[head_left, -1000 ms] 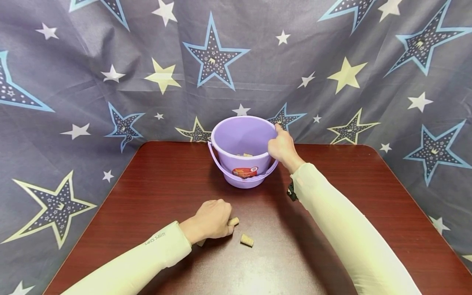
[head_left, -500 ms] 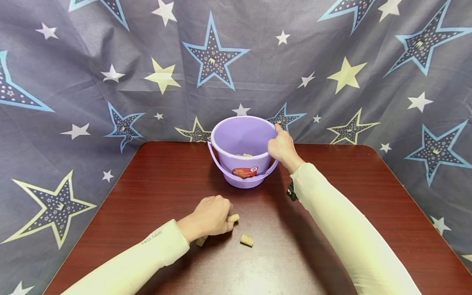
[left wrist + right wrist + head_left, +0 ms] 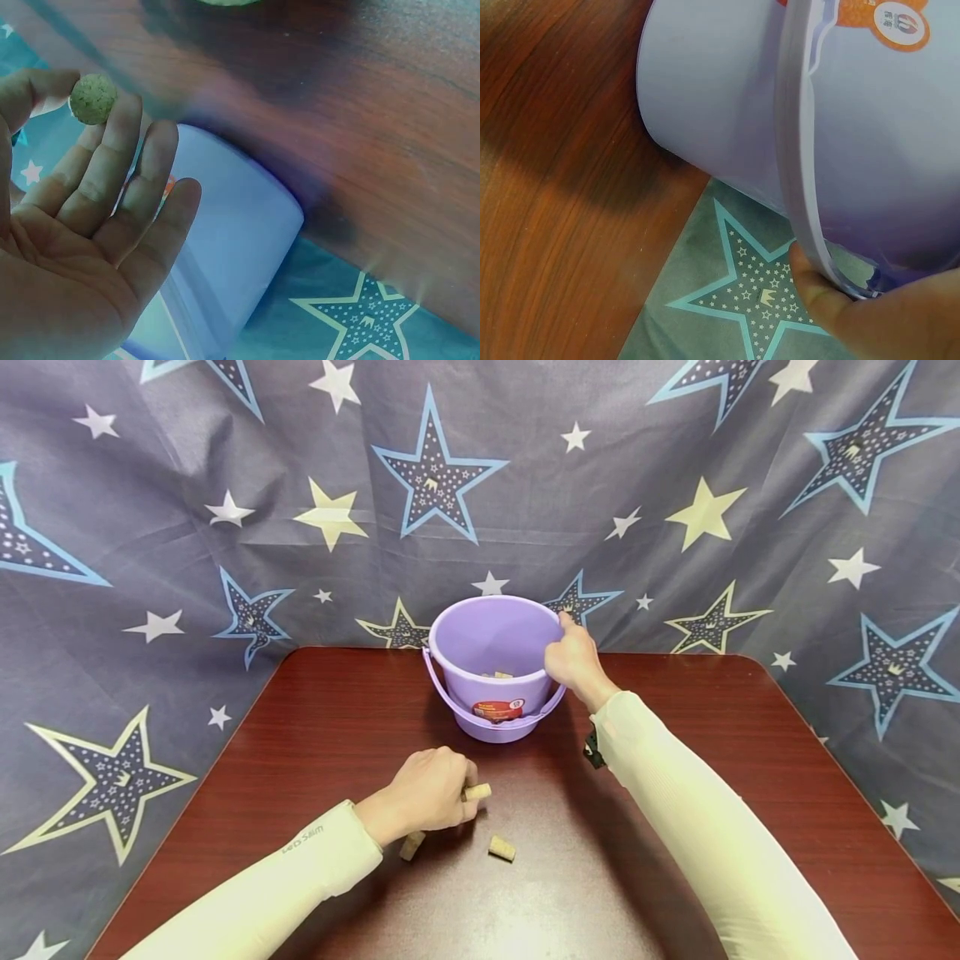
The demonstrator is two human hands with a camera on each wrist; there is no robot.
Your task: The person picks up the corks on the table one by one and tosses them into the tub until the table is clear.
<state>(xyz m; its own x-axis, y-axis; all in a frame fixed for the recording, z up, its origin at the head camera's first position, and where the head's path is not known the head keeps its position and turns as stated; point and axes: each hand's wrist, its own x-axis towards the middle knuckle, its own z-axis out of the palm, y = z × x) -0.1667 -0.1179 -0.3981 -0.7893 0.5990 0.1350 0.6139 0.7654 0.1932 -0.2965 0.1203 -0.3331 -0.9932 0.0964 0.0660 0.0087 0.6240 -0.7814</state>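
Note:
Between thumb and fingertips, my left hand (image 3: 433, 789) pinches a cork (image 3: 477, 792) low over the table. The left wrist view shows that cork (image 3: 94, 99) end-on, with the other fingers loosely spread. A second cork (image 3: 502, 848) lies on the table right of this hand, and a third cork (image 3: 412, 845) lies below the wrist. At the back of the table stands a lilac bucket (image 3: 459, 693) with a few corks (image 3: 503, 675) visible inside. My right hand (image 3: 576, 658) grips the bucket's right rim; in the right wrist view the thumb lies beside the handle's end.
The bucket's handle (image 3: 791, 135) hangs down across its front, over a red label (image 3: 498, 710). A dark reddish wooden table (image 3: 337, 710) carries everything. Behind it and along both sides hangs a grey star-printed cloth (image 3: 525, 460).
My left hand has risen slightly away from me with the pinched cork, uncovering more of the cork below its wrist. The right hand and the bucket stay in place.

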